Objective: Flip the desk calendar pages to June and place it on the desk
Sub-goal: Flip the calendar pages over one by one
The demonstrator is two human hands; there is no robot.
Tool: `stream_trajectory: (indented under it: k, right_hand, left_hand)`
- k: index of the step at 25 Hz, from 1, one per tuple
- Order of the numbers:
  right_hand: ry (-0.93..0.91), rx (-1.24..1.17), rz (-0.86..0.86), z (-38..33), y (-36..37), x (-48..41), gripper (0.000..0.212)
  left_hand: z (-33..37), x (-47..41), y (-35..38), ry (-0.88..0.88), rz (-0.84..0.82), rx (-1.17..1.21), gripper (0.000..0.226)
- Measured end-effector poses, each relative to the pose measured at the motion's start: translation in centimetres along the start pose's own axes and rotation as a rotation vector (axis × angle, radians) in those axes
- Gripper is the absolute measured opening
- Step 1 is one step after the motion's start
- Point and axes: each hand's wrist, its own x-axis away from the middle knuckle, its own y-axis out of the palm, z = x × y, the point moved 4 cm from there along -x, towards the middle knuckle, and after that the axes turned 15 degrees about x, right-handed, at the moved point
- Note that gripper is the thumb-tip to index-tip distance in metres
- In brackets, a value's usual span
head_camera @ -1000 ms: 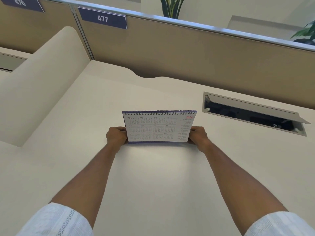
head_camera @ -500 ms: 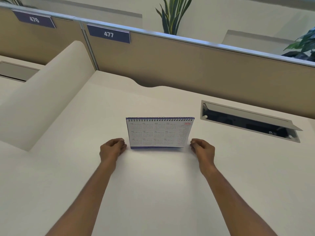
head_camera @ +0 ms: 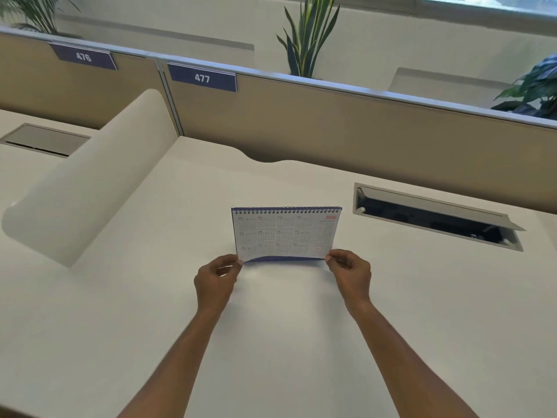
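Pinching the calendar's (head_camera: pixel 285 233) front page corners again, both hands' fingers (head_camera: pixel 238 262) have returned; flipping toward June begins.

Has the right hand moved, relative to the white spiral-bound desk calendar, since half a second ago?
Yes. The right hand closed in on the white spiral-bound desk calendar and now pinches its lower right corner.

Your white table (head_camera: pixel 271 342) carries the desk calendar (head_camera: pixel 286 233) standing just beyond your grip; open cable hatch (head_camera: pixel 437 218) farther right.

left hand (head_camera: pixel 214 280) | right hand (head_camera: pixel 351 274) | forearms bare | sleeves apparently out of view
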Motion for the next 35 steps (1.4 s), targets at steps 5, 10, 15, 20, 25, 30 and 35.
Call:
stream_trajectory:
  k: [5,10,15,20,25,30,35]
  right_hand:
    - [0.102,0.053,0.051,0.2,0.0,0.7,0.021]
    - [0.148,-0.054,0.06,0.3,-0.3,2.0,0.026]
    - [0.174,-0.145,0.059,0.0,-1.0,2.9,0.025]
    - [0.218,-0.267,0.035,0.3,-1.4,3.5,0.017]
    - [0.205,-0.358,0.0,-0.1,-2.1,4.5,0.009]
    - [0.11,-0.394,-0.018,-1.6,-3.9,5.4,0.013]
    - [-0.017,-0.435,-0.061,-4.4,-6.1,5.4,0.014]
  left_hand:
    - [0.3,0.9,0.5,-0.07,0.005,0.155,0.018]
    - [0.9,1.8,0.1,-0.126,-0.002,0.256,0.02]
    - [1.2,2.4,-0.6,-0.166,-0.12,0.351,0.014]
    - [1.7,2.9,-1.7,-0.166,-0.154,0.342,0.013]
    - [3.3,3.8,-2.2,-0.134,-0.196,0.283,0.022]
    - [5.6,5.0,-2.2,-0.071,-0.216,0.307,0.045]
    - [8.4,5.1,-1.8,-0.02,-0.226,0.407,0.035]
